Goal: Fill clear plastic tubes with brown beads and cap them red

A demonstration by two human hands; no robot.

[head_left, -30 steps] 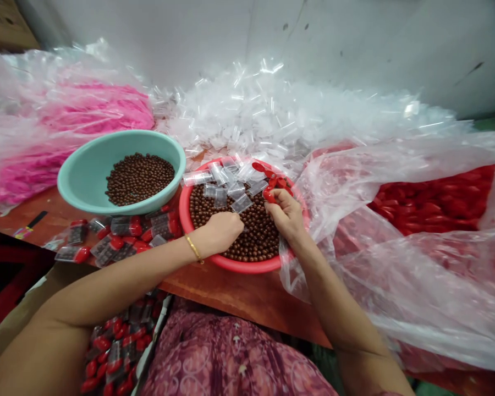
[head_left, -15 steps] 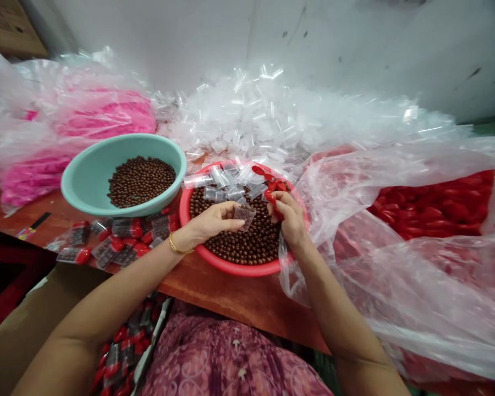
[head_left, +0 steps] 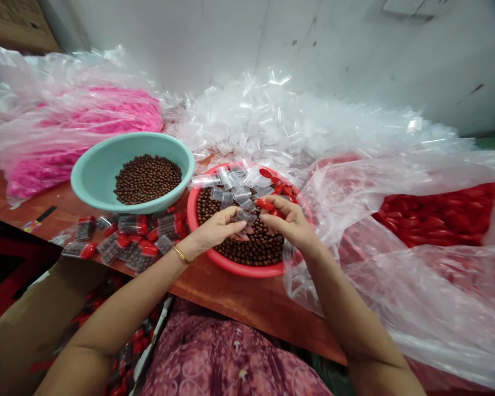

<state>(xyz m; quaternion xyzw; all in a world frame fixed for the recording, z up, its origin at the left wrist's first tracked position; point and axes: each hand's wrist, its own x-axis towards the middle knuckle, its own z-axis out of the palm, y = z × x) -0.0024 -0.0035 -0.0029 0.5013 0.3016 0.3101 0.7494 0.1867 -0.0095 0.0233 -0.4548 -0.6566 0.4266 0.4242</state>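
The small clear case point(head_left: 247, 216) is sitting just above the brown balls point(head_left: 256, 252), near the middle of the red basin point(head_left: 247, 270); the left hand point(head_left: 214, 230) is pinching it between thumb and fingers; the case is partly hidden and blurred, so how its long axis is lying I cannot tell surely, but its visible part is showing beyond the fingertips, toward the right hand point(head_left: 291, 221); by its look it is being very light, thin-walled and rather stiff, likely smooth enough for slipping and maybe cracking under a hard squeeze; holding by the two side walls, leaving the ends free, is seeming the best grip; close beside it, apart by a narrow gap, the right hand is pinching a red cap point(head_left: 265, 204) between thumb and forefinger, with more red showing under the fingers; this cap is looking light, glossy and slippery, so its sides are asking for a firm but gentle hold; its long axis is running roughly left to right, sloping a little down to the right, and its rounded end is pointing left, to the case side; behind the hands, loose clear cases point(head_left: 230, 179) and a few red pieces point(head_left: 277, 180) are lying on the balls; farther out, a teal basin point(head_left: 91, 179) is standing on the left, and capped cases point(head_left: 148, 250) are lying before it.
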